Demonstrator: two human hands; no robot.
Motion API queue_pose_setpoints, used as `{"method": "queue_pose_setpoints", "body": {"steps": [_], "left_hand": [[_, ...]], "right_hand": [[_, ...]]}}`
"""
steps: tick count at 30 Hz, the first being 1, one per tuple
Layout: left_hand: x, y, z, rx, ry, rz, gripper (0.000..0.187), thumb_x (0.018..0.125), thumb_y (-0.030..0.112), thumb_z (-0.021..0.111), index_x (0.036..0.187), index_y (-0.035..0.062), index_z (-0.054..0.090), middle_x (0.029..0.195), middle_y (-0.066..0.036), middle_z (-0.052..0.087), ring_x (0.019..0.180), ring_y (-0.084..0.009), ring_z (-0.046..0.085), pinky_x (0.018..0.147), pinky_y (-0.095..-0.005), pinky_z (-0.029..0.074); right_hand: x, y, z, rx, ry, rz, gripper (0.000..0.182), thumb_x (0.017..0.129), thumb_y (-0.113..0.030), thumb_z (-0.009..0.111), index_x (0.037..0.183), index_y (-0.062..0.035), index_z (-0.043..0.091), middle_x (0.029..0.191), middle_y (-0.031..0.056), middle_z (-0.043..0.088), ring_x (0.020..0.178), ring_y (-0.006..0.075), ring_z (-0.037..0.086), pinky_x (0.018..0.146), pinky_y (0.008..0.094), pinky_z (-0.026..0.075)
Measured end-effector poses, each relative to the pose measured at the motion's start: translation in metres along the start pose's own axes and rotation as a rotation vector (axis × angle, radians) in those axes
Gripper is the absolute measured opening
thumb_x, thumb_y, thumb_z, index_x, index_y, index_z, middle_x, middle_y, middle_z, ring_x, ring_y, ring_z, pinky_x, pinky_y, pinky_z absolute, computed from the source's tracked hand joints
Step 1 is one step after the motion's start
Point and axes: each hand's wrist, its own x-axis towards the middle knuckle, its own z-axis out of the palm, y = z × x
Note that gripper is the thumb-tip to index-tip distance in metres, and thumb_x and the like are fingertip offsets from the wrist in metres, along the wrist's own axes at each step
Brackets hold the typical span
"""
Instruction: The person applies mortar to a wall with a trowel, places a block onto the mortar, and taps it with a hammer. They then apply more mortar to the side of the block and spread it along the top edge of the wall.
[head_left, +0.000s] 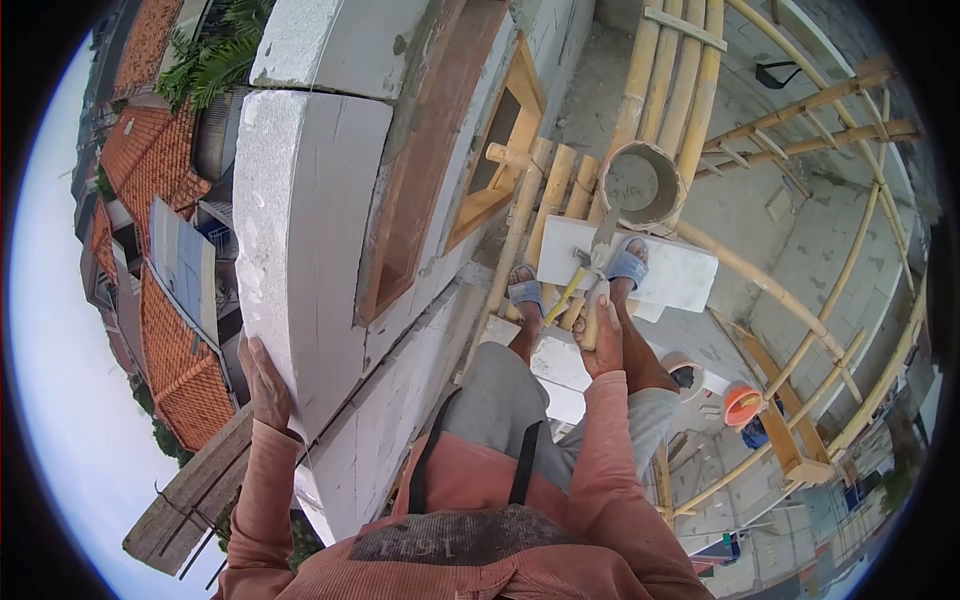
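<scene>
My left hand (265, 385) lies with its fingers stretched along the outer face of a white wall block (310, 220), near its lower corner. The block sits in the top of the wall, beside another white block (350, 45) and a brown window frame (430, 150). Between my legs, my right hand (603, 345) is wrapped around the wooden handle of a trowel (604, 240). Its metal blade points away from me, towards a round bucket (683, 187) holding grey mortar. A narrow yellow strip (565, 296) shows beside the trowel.
My sandalled feet stand on bamboo poles (553, 200) and a white slab (680, 265). More bamboo scaffolding (760, 265) curves along the right, above a lower floor with an orange bucket (742, 402). Left of the wall there is a drop to tiled roofs (170, 350); a rough beam (190, 490) juts out.
</scene>
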Motion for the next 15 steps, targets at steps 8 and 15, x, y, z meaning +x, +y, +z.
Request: {"method": "queue_pose_setpoints", "body": {"steps": [8,15], "left_hand": [[-0.002,0.017,0.011,0.399,0.126,0.064,0.068,0.106,0.052,0.029,0.141,-0.0052,0.042,0.15,-0.032,0.037,0.141,-0.044,0.034,0.116,-0.0494,0.025],[-0.003,0.019,0.013,0.398,0.112,0.034,0.068,0.105,0.057,0.03,0.144,0.0035,0.045,0.154,-0.027,0.035,0.145,-0.0435,0.028,0.118,-0.0537,0.019]], "right_hand": [[-0.045,-0.139,0.154,-0.298,-0.354,-0.257,0.046,0.097,-0.034,0.063,0.13,-0.0027,0.056,0.097,0.0056,0.059,0.066,0.0119,0.057,0.048,0.0254,0.045],[-0.011,-0.201,0.286,-0.69,-0.443,-0.421,0.053,0.095,-0.046,0.066,0.125,-0.0025,0.06,0.096,0.0065,0.063,0.058,0.0091,0.054,0.043,0.0232,0.043]]}}
